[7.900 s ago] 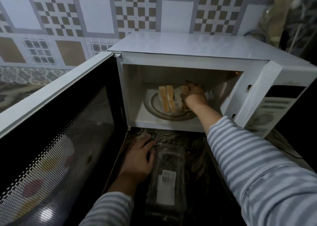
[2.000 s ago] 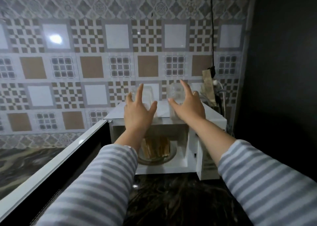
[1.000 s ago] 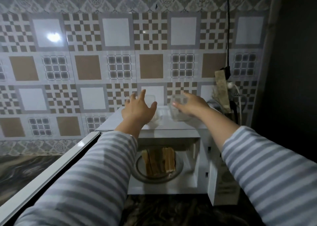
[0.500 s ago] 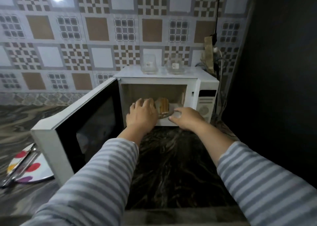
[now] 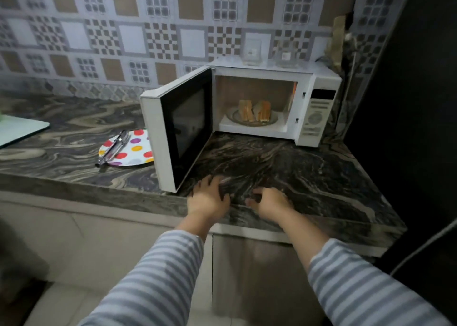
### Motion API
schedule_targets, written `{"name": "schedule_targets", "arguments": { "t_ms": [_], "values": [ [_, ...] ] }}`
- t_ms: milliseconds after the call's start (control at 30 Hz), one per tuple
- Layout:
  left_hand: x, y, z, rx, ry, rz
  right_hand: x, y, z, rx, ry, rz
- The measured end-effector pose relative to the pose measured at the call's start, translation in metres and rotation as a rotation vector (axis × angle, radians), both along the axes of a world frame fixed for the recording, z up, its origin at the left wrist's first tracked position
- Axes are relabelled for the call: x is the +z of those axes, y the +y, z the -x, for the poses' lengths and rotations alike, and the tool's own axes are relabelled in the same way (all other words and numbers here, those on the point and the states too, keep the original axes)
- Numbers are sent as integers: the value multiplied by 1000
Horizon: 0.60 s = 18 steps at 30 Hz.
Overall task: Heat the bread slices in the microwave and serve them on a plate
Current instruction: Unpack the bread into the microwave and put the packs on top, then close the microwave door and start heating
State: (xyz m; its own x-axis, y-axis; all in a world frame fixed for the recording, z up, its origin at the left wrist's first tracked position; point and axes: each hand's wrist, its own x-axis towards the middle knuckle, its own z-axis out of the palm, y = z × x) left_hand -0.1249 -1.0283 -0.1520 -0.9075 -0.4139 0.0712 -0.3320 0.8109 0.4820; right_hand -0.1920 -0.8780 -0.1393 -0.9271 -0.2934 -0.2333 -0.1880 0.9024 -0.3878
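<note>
**A:** Where is everything in relation to the microwave [image 5: 269,98]?

**Me:** The bread slices [image 5: 254,110] stand on edge on the glass turntable [image 5: 273,121] inside it. The microwave door [image 5: 181,130] swings wide out to the left. My left hand [image 5: 207,197] and right hand [image 5: 269,200] both lie on the worktop [image 5: 309,177] in front of the microwave, near the front edge, fingers loosely spread and holding nothing. The left one sits just beside the door's outer corner.

**A:** So what's the step, and how do you do it properly?

**Me:** I'd say closing the door. My left hand is nearest, so I'd put it flat on the door's outer face near the free edge and swing it round until it latches, firmly but without slamming; I reckon a jolt could tip those upright slices over.

**A:** Anything to mind?

**Me:** Two clear jars [image 5: 269,52] sit on top of the microwave, so a hard shove seems unwise. The spotted plate [image 5: 134,150] with the tongs [image 5: 113,149] on it lies left of the microwave, partly behind the open door, ready for serving.
</note>
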Motion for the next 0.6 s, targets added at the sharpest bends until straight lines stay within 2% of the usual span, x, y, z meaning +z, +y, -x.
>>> {"name": "schedule_targets", "arguments": {
  "t_ms": [133,300,467,600],
  "values": [
    [-4,-21,-44,60,-23,-32,-1,-19,-35,48,13,58],
    [6,-68,-77,112,4,-21,18,-56,-68,118,60,29],
    [36,-133,-85,122,-16,49,70,-106,-90,141,187,66],
    [68,-175,-68,81,115,106,113,-147,-97,108,356,125]
  ]
}}
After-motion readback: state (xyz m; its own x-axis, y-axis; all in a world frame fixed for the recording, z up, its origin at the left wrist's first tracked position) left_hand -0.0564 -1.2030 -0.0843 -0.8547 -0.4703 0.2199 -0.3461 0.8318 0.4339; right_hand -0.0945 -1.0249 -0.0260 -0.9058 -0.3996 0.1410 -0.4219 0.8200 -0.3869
